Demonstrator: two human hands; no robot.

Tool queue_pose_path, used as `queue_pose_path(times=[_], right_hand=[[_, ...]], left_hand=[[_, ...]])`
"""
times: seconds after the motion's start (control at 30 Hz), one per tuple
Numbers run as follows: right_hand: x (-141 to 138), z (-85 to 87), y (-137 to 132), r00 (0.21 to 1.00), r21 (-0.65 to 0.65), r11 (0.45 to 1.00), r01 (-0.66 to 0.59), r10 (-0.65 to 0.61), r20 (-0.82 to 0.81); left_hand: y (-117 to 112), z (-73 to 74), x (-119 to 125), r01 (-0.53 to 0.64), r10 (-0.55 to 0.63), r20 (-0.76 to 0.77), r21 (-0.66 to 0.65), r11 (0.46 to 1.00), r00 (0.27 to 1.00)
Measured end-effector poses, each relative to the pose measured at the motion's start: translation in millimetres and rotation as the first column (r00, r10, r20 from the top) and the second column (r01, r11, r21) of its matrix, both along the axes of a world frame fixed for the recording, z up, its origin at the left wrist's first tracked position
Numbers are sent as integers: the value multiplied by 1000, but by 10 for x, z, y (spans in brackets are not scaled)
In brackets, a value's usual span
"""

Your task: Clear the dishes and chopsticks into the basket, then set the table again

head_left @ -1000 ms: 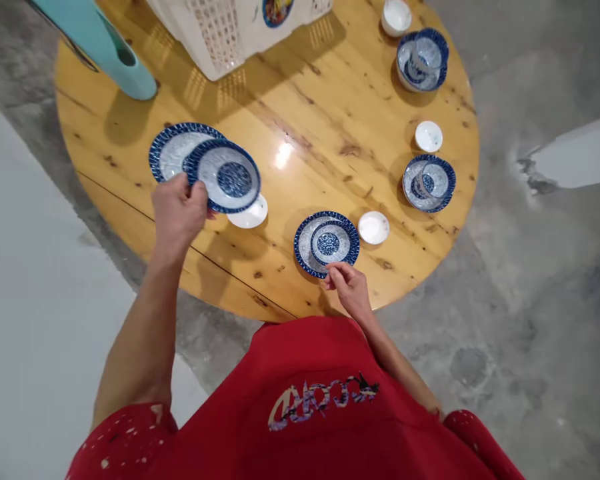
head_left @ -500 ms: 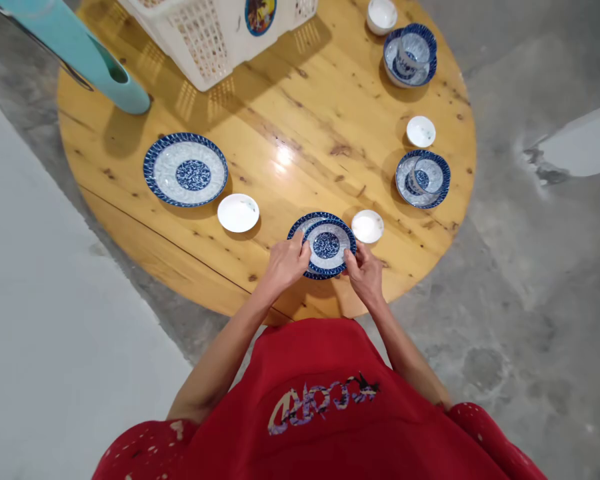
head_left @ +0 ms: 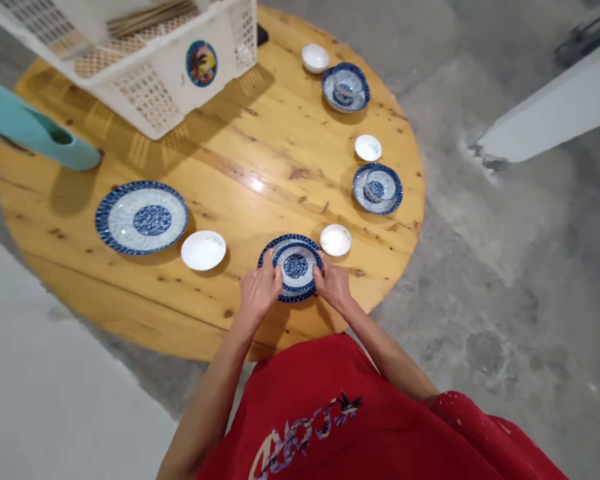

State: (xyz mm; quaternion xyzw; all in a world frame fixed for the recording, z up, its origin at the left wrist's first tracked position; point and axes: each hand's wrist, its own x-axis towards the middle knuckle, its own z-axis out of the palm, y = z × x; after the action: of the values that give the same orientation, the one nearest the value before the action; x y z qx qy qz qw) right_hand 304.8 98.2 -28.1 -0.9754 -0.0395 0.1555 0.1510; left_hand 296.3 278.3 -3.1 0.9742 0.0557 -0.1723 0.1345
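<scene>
- Holding small blue-and-white plate [head_left: 295, 267] in both hands, near the front edge of wooden surface [head_left: 280, 133]. Patterned face up, roughly level.
- Placed directly over larger blue-rimmed dish [head_left: 290, 239], with outer rim visible around much of the edge. Can't tell if touching or just above.
- Pinched at left rim by left hand [head_left: 261, 287], at right rim by right hand [head_left: 333, 282]. Thumbs on top both sides, other fingers mostly hidden.
- Probably glazed ceramic, judging by the shine: stiff, fairly light, slippery if wet, prone to chipping at the rim.
- Best taken as now, at opposite rim edges, thumbs over and fingers under. Squeezing hard shouldn't be needed; better to mind fingertips against the lower rim.
- Just beyond right hand: small white bowl [head_left: 335, 240], close beside the lower dish.
- Off to the left: shallow white bowl [head_left: 203, 251], then large blue-rimmed plate [head_left: 143, 218] just past it.
- Along the right edge: near blue-and-white dish [head_left: 377, 189] and far blue-and-white dish [head_left: 345, 87], each with a smaller vessel inside. Next to them, middle white bowl [head_left: 368, 148] and far white bowl [head_left: 315, 59].
- At far left: white plastic basket [head_left: 163, 100] containing thin sticks [head_left: 153, 18], plus teal object [head_left: 35, 127] with oval opening; can't identify.
</scene>
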Motion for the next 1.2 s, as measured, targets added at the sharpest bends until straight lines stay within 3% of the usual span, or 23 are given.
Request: queue_pose_path(times=[0.17,0.4,0.5,0.57,0.67,0.73,0.8,1.0,1.2], right_hand=[[59,57,27,997,-56,998,-19,15,-74],[88,62,-4,994,-18,1000,-9,7,-107],[83,-5,-54,993,78,997,19,-9,-118],[71,-69,-79,987,223,973,52,-17,-158],[56,-149,-86,971,444,886,131,-26,-236],[55,-168,-82,965,500,852,157,-25,-260],[56,-155,-91,966,496,855,149,-17,-259],[-51,-63,-284,985,480,876,48,37,-166],[-243,52,-614,997,478,878,-33,62,-45]], left_hand=[[3,-28,50,-3,4,-29,34,999,1000],[-19,-31,71,-14,20,-58,98,995,998],[-14,-72,48,-52,55,-84,44,998,995],[-8,-143,24,-111,99,-130,-87,990,987],[-17,-290,-20,-268,209,-191,-374,888,959],[-43,-370,-58,-358,296,-201,-509,783,934],[-91,-404,-114,-400,361,-187,-574,715,914],[-373,-268,-446,-408,459,-42,-536,739,887],[-711,-41,-739,-424,487,-64,-600,679,871]])
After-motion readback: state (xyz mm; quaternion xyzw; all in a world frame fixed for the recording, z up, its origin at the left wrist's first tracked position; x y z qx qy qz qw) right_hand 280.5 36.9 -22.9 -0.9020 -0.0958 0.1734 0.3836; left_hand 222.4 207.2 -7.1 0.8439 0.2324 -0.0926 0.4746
